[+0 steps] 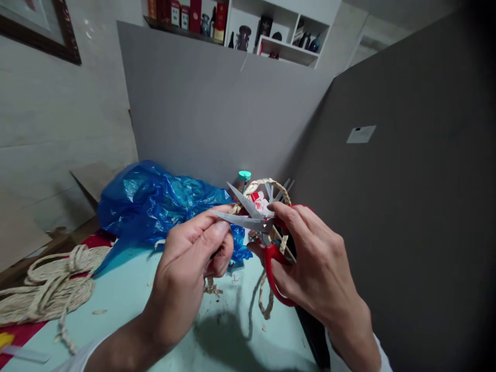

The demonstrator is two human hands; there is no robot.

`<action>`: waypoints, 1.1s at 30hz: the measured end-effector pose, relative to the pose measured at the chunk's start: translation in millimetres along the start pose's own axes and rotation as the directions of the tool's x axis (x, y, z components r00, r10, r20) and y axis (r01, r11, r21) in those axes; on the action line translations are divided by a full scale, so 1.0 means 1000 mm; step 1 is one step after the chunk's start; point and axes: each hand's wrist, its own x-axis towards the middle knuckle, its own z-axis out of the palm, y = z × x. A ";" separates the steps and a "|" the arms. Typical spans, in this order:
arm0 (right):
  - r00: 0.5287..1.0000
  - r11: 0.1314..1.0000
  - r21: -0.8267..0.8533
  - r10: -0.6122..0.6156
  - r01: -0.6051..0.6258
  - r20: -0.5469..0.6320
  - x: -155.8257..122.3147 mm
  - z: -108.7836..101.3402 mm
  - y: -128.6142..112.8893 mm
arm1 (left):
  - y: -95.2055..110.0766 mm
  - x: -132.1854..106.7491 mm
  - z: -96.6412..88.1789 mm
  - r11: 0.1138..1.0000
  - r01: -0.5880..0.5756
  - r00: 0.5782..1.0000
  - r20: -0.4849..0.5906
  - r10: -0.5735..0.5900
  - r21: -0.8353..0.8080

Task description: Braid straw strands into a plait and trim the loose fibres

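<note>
My right hand (310, 253) grips red-handled scissors (267, 258) with their silver blades (240, 214) spread apart and pointing left. My left hand (197, 253) is closed in a pinch just below the blade tips, holding a braided straw piece; its tail (266, 302) hangs down between the hands. A woven straw ring (267, 186) with thin sticks through it sits just behind the scissors, near a small red-and-white bottle (259, 202).
A crumpled blue plastic bag (155, 204) lies behind my hands. Coiled straw rope (50, 284) rests at the left on the pale green tabletop (127, 299). Grey panels (406, 206) wall in the back and right. A teal-capped bottle (244, 178) stands by the bag.
</note>
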 end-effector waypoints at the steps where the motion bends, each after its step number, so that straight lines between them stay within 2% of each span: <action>1: 1.000 1.000 0.001 -0.005 0.005 -0.008 0.000 0.000 0.000 | 0.000 -0.001 0.000 1.000 -0.007 1.000 0.007 0.007 0.020; 5: 0.999 1.000 -0.012 -0.018 0.017 -0.048 -0.003 0.002 0.002 | 0.000 -0.003 0.000 0.995 -0.030 0.999 0.041 0.026 0.090; 13: 0.997 0.995 -0.098 -0.012 0.004 -0.078 -0.006 0.001 0.005 | -0.005 -0.004 0.000 0.970 -0.094 0.996 0.026 0.090 0.223; 19: 0.991 0.986 -0.155 -0.073 0.055 -0.115 -0.005 0.006 0.005 | -0.003 -0.003 0.000 0.973 -0.077 0.997 0.034 0.071 0.218; 24: 0.989 0.984 -0.171 -0.069 0.046 -0.132 -0.006 0.009 0.008 | -0.003 -0.003 -0.002 0.983 -0.070 0.998 0.020 0.067 0.169; 27: 0.992 1.000 -0.004 -0.002 0.002 -0.129 -0.006 0.012 0.013 | -0.003 -0.004 0.000 0.988 -0.085 0.996 -0.021 0.089 0.127; 29: 0.982 0.974 0.193 0.144 -0.120 -0.120 -0.004 0.014 0.014 | -0.003 -0.006 0.001 0.981 -0.119 0.991 -0.046 0.128 0.153; 31: 0.938 0.850 0.452 0.339 -0.270 -0.078 -0.002 0.014 0.013 | -0.003 -0.007 0.002 0.952 -0.161 0.983 -0.045 0.178 0.259; 33: 0.873 0.616 0.697 0.487 -0.367 0.030 0.001 0.012 0.009 | -0.002 -0.007 0.003 0.886 -0.228 0.969 0.006 0.247 0.403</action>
